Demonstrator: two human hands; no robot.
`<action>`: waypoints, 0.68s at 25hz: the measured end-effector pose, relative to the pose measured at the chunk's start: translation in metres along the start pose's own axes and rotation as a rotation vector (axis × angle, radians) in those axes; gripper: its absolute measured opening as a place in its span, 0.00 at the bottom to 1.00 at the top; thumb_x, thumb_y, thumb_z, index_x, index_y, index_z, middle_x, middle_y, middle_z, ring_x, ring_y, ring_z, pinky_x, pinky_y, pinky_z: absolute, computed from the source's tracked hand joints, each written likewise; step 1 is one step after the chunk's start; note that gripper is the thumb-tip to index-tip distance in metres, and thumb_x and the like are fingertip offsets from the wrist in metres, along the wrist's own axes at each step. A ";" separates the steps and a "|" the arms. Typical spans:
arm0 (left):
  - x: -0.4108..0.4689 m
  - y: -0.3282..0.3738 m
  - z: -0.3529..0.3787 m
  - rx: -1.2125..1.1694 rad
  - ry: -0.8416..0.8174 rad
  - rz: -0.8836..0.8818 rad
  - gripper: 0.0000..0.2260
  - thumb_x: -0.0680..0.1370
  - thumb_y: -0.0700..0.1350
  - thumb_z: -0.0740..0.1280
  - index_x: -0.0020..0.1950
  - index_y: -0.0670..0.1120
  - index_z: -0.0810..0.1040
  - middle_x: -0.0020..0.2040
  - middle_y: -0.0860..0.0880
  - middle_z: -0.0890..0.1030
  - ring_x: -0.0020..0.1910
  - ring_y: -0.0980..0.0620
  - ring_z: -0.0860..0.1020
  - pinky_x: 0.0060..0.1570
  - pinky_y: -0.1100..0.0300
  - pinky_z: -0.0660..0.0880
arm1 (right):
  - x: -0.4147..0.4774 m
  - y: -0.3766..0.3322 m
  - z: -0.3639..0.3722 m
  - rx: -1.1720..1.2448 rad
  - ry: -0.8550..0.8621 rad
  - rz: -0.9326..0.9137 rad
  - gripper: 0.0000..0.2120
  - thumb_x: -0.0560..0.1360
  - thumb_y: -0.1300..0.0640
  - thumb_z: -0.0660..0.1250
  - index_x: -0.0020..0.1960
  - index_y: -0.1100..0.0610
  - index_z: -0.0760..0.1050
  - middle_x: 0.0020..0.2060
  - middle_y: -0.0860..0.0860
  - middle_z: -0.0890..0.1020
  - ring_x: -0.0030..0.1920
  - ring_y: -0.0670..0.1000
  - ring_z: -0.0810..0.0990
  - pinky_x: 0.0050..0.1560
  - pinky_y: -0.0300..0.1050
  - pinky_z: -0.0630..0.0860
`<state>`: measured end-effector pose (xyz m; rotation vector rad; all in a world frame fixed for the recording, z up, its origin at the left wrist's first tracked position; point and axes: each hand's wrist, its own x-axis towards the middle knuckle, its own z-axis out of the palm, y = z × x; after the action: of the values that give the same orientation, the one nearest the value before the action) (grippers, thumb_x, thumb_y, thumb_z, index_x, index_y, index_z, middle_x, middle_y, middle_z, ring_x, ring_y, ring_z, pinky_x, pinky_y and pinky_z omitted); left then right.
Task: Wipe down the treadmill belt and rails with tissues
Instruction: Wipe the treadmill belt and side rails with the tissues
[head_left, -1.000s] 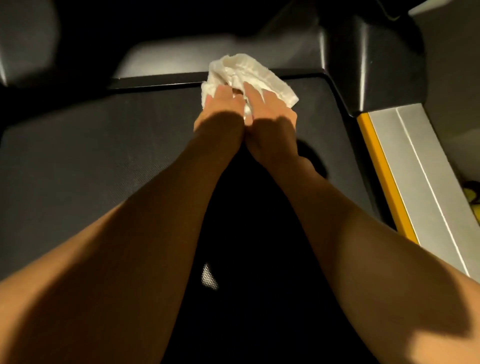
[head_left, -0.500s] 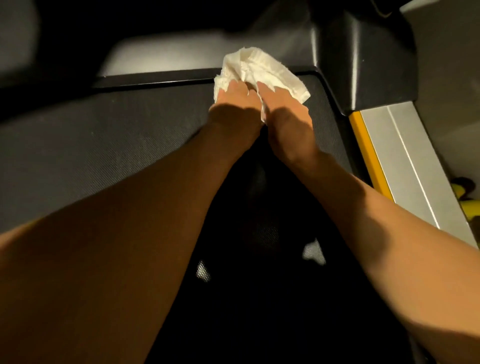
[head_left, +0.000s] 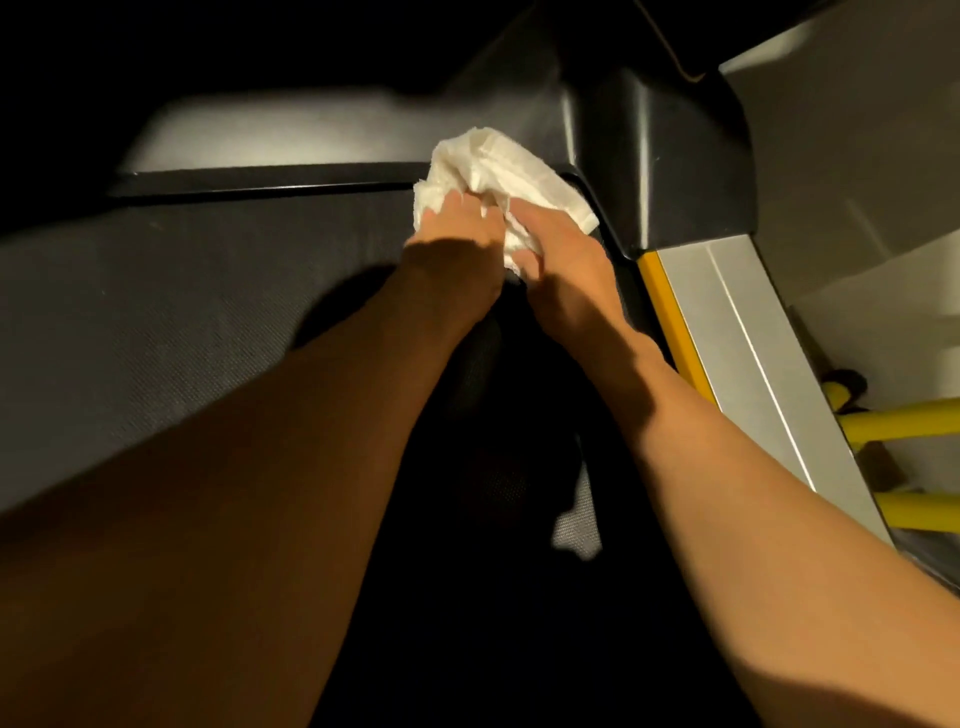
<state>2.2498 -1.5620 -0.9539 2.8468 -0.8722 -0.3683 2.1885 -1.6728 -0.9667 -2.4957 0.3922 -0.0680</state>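
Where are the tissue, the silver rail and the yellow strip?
tissue (head_left: 519, 166): head view, upper flat fold.
silver rail (head_left: 743, 338): head view, flat top face.
yellow strip (head_left: 670, 312): head view, upper part.

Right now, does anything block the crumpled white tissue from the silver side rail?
Nothing loose. The left hand and right hand hold the crumpled white tissue beside the black plastic housing; only a yellow strip lies before the silver side rail.
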 end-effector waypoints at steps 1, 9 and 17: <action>-0.006 0.002 0.004 -0.018 0.010 0.028 0.27 0.81 0.41 0.58 0.77 0.41 0.52 0.64 0.39 0.72 0.60 0.41 0.74 0.55 0.52 0.71 | -0.009 0.005 0.000 -0.082 -0.010 -0.021 0.21 0.81 0.50 0.58 0.73 0.51 0.64 0.71 0.52 0.69 0.70 0.52 0.66 0.65 0.36 0.57; -0.028 -0.004 0.006 -0.120 -0.005 -0.072 0.17 0.80 0.43 0.60 0.69 0.42 0.68 0.62 0.41 0.75 0.58 0.42 0.76 0.52 0.51 0.72 | -0.023 -0.015 0.024 -0.001 0.031 -0.039 0.17 0.79 0.61 0.61 0.68 0.59 0.72 0.65 0.58 0.75 0.65 0.56 0.73 0.64 0.41 0.65; -0.099 -0.026 0.018 -0.013 0.046 0.017 0.24 0.81 0.51 0.60 0.74 0.45 0.62 0.73 0.44 0.67 0.71 0.44 0.66 0.64 0.50 0.69 | -0.072 -0.038 0.035 0.052 0.156 -0.058 0.19 0.75 0.66 0.61 0.65 0.55 0.75 0.58 0.55 0.79 0.56 0.55 0.77 0.54 0.41 0.71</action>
<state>2.1789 -1.4857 -0.9576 2.8224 -0.8810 -0.3036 2.1348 -1.6032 -0.9703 -2.4579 0.3775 -0.2937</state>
